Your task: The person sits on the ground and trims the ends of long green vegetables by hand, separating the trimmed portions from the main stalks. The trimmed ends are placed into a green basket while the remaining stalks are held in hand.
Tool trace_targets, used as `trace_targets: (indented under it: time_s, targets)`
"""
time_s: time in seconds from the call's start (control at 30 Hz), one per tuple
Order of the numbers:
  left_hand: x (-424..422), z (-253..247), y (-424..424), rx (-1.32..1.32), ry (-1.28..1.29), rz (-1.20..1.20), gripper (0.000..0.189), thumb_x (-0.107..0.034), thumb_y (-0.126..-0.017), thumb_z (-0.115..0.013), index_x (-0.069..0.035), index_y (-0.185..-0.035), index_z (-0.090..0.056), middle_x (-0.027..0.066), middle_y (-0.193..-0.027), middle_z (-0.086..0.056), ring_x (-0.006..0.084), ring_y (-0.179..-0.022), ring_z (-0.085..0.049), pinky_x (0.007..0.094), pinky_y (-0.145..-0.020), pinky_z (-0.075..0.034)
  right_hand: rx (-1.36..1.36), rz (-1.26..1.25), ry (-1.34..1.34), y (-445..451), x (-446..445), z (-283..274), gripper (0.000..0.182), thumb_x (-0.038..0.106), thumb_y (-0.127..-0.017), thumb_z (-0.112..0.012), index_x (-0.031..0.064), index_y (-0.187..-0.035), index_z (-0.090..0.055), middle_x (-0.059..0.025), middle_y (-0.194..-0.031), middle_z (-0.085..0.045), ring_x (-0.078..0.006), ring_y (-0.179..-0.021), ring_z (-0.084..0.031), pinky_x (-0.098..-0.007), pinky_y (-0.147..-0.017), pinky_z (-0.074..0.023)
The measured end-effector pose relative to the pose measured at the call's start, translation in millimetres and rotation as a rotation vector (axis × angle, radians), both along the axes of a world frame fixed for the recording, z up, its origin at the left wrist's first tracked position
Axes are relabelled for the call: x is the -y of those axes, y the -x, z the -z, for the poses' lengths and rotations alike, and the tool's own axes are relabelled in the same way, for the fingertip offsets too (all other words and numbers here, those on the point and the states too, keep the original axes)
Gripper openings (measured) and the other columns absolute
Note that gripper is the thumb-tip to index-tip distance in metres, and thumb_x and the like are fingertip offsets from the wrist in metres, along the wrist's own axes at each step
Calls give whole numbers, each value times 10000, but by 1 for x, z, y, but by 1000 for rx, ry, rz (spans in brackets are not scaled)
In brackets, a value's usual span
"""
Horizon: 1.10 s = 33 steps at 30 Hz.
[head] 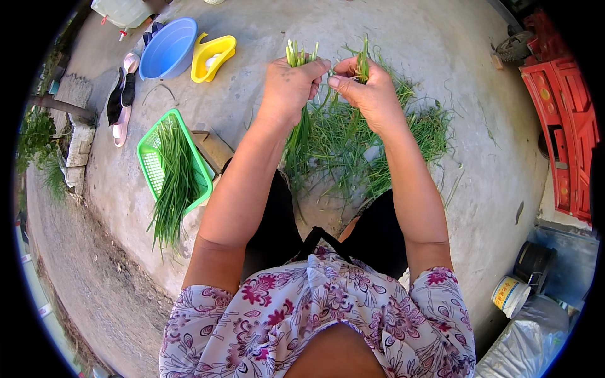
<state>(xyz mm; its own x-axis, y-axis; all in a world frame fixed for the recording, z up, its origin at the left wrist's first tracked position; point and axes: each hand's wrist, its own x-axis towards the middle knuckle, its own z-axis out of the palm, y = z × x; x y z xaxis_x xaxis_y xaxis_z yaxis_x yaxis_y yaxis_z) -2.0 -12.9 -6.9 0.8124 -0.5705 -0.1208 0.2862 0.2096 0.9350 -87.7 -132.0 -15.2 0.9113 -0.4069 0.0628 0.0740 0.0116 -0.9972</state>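
My left hand (293, 85) is closed around a bunch of garlic chives (298, 137), with the pale cut ends pointing away from me and the green leaves hanging below. Just to its right, my right hand (361, 85) pinches a small tuft of green leaves (363, 64) between thumb and fingers. Both hands are close together, their thumbs nearly meeting. Beneath them a loose heap of green leaves and stems (350, 151) covers the concrete floor between and beyond my knees. To the left, a green plastic basket (176, 113) holds a pile of long chives (172, 175) that hang over its near edge.
A blue plastic basin (170, 49) and a yellow drain basket (215, 66) with white items inside lie at the upper left, near several shoes (122, 123). A cardboard box (212, 149) stands beside the green basket. Red metal panels (562, 137) and a white bucket (510, 295) are at the right.
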Motion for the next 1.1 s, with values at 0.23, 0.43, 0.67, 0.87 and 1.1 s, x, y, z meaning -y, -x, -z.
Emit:
trace_targets:
  time_s: [0.23,0.43,0.67,0.87,1.1]
  targets:
    - [-1,5,0,16,-14,31,110,-67,-760,-618,27,-817,-613,30,-626,-529,101,-505,-456,236,-462,-367,-109,50,186,1,-7,-2,153,115,-792,-639,6,-891,-599,0,-666,-549,-78,-587,-485,-242,-525,-396]
    - [0,2,2,-73,89,69,140,-65,-762,-616,28,-865,-603,31,-653,-533,109,-517,-458,238,-468,-372,-102,-6,-142,1,-2,-1,145,123,-818,-612,-6,-878,-585,-14,-674,-533,-79,-532,-449,-226,-460,-339]
    - [-5,-1,-2,0,43,180,143,-69,-756,-627,15,-871,-617,38,-665,-558,111,-517,-462,244,-479,-370,-110,-101,-316,6,4,-6,109,135,-847,-577,34,-878,-547,-41,-747,-565,-57,-521,-408,-182,-437,-277]
    - [-4,-2,1,26,97,197,125,-61,-753,-628,13,-854,-620,46,-671,-579,103,-521,-467,237,-479,-364,-99,-111,-321,7,4,-7,115,151,-857,-573,40,-874,-549,-49,-762,-573,-56,-520,-403,-183,-439,-283]
    - [-3,-1,1,44,75,179,86,-62,-763,-624,10,-806,-607,36,-658,-574,88,-505,-455,229,-459,-355,-123,-36,-225,7,6,-8,154,180,-848,-600,36,-882,-559,-45,-773,-583,-58,-529,-406,-187,-445,-287]
